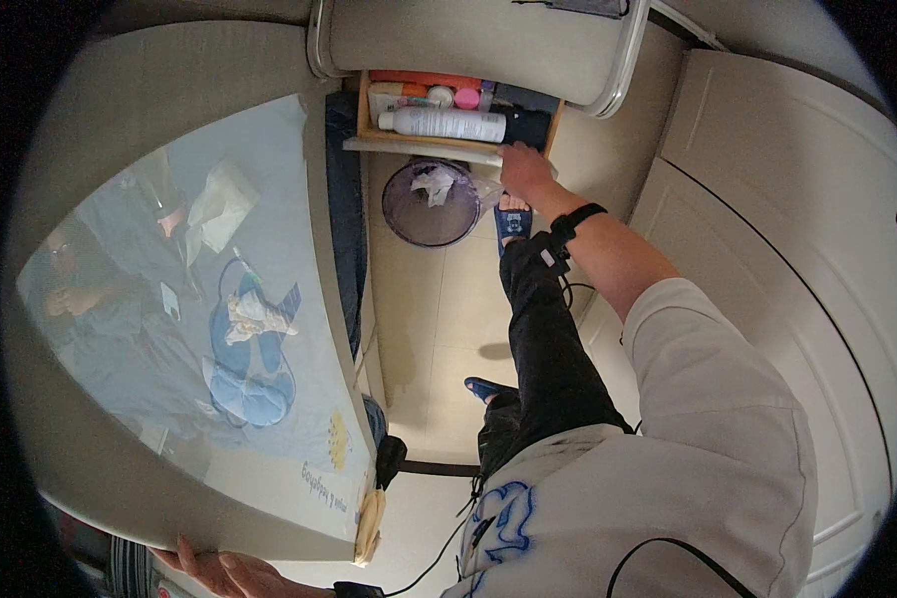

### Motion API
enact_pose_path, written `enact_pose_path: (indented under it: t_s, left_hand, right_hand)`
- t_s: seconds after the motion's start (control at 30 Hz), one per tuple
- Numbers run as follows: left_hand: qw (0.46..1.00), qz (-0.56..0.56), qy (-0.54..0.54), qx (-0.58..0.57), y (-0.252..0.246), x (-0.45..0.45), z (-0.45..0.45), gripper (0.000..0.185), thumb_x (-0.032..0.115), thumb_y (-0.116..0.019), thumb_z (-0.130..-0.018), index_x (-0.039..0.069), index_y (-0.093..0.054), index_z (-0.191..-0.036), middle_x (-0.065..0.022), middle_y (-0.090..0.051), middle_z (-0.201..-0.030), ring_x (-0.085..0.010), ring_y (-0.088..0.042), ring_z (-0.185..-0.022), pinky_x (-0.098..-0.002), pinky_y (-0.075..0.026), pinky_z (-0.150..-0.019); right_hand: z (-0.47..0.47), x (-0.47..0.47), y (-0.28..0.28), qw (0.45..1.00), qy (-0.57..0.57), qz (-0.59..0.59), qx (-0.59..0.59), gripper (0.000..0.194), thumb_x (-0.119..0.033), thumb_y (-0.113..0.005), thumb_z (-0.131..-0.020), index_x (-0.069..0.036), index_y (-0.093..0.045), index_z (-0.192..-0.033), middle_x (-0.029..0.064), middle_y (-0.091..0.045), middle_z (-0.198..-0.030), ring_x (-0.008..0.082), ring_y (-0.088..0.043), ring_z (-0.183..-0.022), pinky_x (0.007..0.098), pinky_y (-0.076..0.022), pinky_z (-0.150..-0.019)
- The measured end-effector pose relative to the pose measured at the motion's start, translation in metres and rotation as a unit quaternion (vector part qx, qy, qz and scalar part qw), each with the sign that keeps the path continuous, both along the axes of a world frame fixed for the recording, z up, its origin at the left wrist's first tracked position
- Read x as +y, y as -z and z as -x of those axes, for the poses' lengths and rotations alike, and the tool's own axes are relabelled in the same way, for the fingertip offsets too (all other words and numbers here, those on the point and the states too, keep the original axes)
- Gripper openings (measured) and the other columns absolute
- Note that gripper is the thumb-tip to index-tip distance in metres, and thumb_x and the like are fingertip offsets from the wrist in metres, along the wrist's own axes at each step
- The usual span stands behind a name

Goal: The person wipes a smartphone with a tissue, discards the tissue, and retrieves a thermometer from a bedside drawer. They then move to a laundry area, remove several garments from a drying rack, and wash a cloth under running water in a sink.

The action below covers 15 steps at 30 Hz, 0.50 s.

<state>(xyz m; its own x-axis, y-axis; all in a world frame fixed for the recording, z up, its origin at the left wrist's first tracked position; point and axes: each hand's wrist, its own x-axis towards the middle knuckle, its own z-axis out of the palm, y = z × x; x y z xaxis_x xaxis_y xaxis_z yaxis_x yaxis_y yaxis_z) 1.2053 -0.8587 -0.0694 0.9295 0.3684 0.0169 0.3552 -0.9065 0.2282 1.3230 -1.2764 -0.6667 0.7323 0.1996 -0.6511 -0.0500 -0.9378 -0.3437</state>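
My right hand [525, 170] has its fingers curled over the end of the white front panel [426, 149] of a pulled-out drawer. Inside the drawer lie a white spray can [445, 125], a pink round-lidded container [466, 98], a white-lidded one [440, 96], orange and red packs and dark items. Low at the left, my left hand [228, 574] is by the edge of a beige tabletop [269, 534], fingers apart, nothing seen in it. On that top lies a glossy light-blue mat [269, 187] printed with a cartoon, bearing a white tissue [220, 205] and a crumpled cloth [258, 315].
A round purplish wastebasket [430, 217] with a liner and crumpled paper stands below the drawer, beside my slippered foot [514, 217]. Above the drawer is a beige top with a rounded metallic edge [628, 60]. White panelled doors [777, 247] rise at right. A dark cable [437, 557] hangs near my body.
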Motion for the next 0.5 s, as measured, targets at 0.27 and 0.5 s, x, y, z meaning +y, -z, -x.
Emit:
enact_pose_path:
  t_s: [0.27,0.5]
  left_hand:
    - [0.999,0.022,0.025,-0.02,0.004,0.005,-0.003,0.055,0.04,-0.055,-0.097,0.008,-0.054,-0.143,-0.0208,-0.019,-0.167,-0.0412,-0.018,-0.154,-0.0608,-0.016,-0.124]
    - [0.999,0.044,0.019,-0.018,0.003,0.007,0.0,0.058,0.04,-0.055,-0.096,0.007,-0.053,-0.144,-0.0205,-0.019,-0.167,-0.0409,-0.019,-0.154,-0.0594,-0.015,-0.125]
  right_hand:
    - [0.002,0.008,-0.024,0.98,0.193,-0.03,-0.04,0.041,-0.01,-0.055,-0.091,-0.004,-0.052,-0.131,0.0235,-0.061,-0.12,0.0426,-0.064,-0.108,0.0539,-0.0535,-0.089]
    - [-0.04,0.007,-0.027,0.991,0.024,0.073,-0.105,0.034,-0.013,-0.06,-0.089,-0.004,-0.064,-0.121,0.0171,-0.061,-0.123,0.0404,-0.058,-0.117,0.0577,-0.0503,-0.092]
